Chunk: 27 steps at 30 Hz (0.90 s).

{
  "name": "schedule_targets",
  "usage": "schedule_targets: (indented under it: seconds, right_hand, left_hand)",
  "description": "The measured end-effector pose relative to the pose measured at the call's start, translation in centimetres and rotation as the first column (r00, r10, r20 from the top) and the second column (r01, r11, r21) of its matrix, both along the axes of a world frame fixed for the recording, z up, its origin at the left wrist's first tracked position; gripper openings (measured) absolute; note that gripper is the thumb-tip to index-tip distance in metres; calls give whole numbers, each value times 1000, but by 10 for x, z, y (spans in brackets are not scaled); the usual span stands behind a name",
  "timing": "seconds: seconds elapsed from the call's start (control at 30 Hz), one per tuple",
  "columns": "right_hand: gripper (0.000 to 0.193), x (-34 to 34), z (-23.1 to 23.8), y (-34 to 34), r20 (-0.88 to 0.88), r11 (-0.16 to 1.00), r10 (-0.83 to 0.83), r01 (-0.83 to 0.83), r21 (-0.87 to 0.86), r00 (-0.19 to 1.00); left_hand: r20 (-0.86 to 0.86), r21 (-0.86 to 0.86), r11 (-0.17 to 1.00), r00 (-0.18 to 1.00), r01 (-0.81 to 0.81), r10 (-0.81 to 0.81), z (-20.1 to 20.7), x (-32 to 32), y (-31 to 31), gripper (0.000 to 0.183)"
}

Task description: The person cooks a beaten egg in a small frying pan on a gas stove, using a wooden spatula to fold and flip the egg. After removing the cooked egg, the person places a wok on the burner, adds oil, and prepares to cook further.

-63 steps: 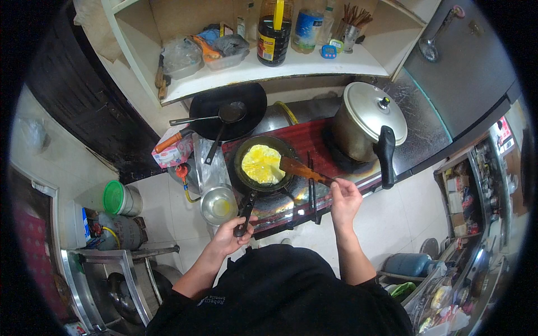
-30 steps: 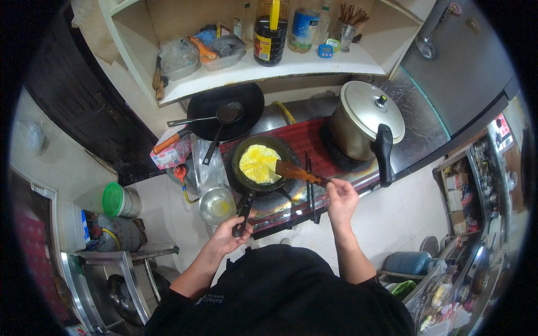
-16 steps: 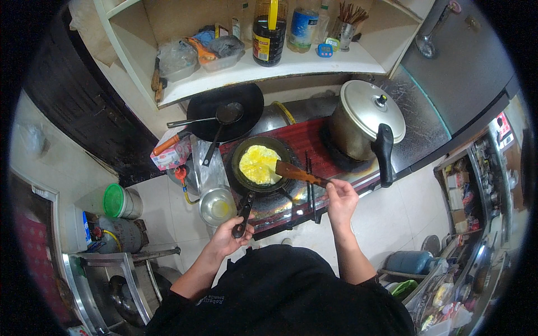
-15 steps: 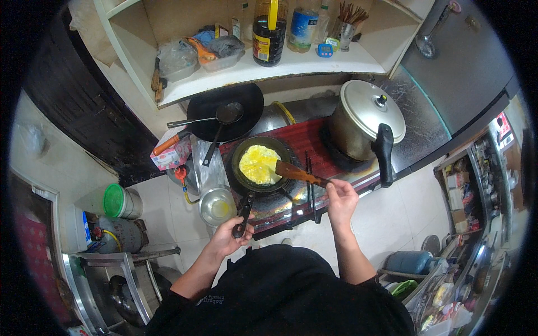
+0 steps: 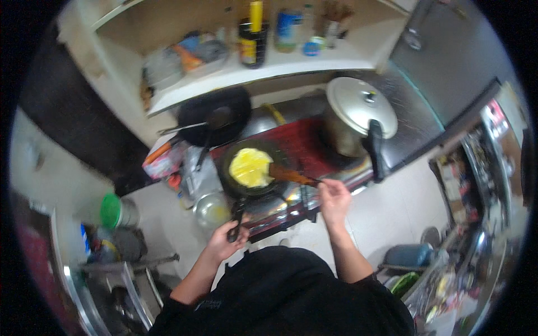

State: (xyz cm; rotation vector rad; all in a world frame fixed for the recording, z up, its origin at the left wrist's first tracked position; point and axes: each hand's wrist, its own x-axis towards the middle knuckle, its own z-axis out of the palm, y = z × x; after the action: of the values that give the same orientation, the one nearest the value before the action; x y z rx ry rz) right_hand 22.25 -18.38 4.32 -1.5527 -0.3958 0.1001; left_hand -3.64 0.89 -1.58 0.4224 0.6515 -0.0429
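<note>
Frying pan (image 5: 251, 191) on the stove (image 5: 268, 208), handle (image 5: 237, 213) and long axis toward 6:30, gripped by my left hand (image 5: 225, 239).
Egg (image 5: 250, 168) inside; my right hand (image 5: 334, 203) pinches the spatula (image 5: 291, 175); bowl (image 5: 202, 217) at 7:30 has yellow inside.

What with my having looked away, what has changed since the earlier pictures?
Only the view has clearly shifted: the shelf and lidded pot sit further left in the picture. Nothing was taken hold of or let go. The left hand still grips the black pan handle; the right hand still holds the spatula at the edge of the egg.
</note>
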Motion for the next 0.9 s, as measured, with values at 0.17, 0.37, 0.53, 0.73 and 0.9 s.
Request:
schedule_targets:
  seconds: [0.17,0.37,0.53,0.73,0.9]
  right_hand:
    - [14,-1,-1,-4,134,973,-94,120,-197,987]
    - [9,2,-1,1,37,992,-115,117,-53,993]
    - [9,-4,-8,-4,91,984,-178,180,-7,980]
    - [9,-8,-3,-6,60,983,-179,181,-21,982]
    - [13,-7,-7,-5,77,982,-142,151,-115,987]
  left_hand:
    - [-133,-11,968,960,-249,245,18,14,-13,38]
    - [-45,130,991,999,15,-9,28,9,-6,40]
    - [-160,181,983,987,26,3,6,9,10,33]
    - [-62,76,989,990,129,-125,28,16,7,32]
    - [-121,182,983,993,30,-8,28,16,-1,42]
